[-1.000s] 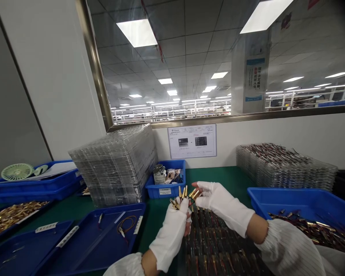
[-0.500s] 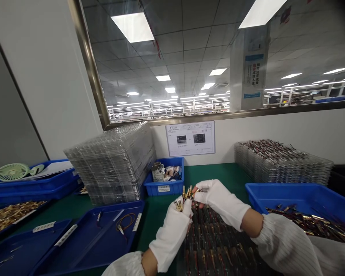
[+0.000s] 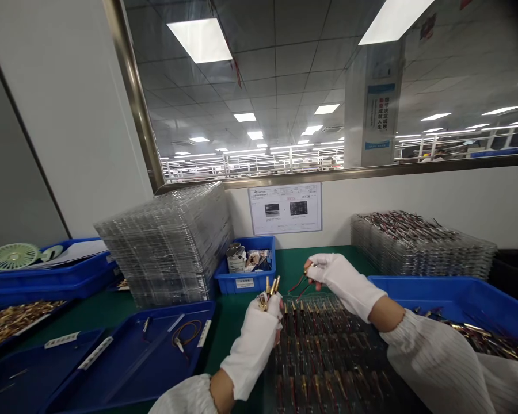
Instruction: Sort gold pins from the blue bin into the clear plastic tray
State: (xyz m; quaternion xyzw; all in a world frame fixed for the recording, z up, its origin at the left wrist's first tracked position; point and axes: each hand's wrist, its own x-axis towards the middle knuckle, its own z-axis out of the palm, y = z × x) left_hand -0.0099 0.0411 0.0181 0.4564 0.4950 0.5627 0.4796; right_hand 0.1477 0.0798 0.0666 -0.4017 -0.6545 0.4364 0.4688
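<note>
gripping brass-coloured parts [image 3: 269, 287] in your left hand [image 3: 259, 325] — your right [image 3: 334, 279] pinches a wired piece [image 3: 301, 282] above the filled tray [image 3: 323, 351].

Parts tucked behind gloves, edges and blur

The left hand [image 3: 259, 325] hides the lower ends of its brass pieces [image 3: 271, 286]; the right hand's [image 3: 339, 279] fingers cover part of the wired piece [image 3: 305, 277]. Both sleeves [image 3: 442, 351] run out of view, as do the filled tray [image 3: 323, 356] at the bottom and the blue bin [image 3: 453, 293] at right. The small print on the sheet [image 3: 286, 208] is too small to read, and the dark shape behind the bin, perhaps a box [image 3: 515, 270], is dim.
</note>
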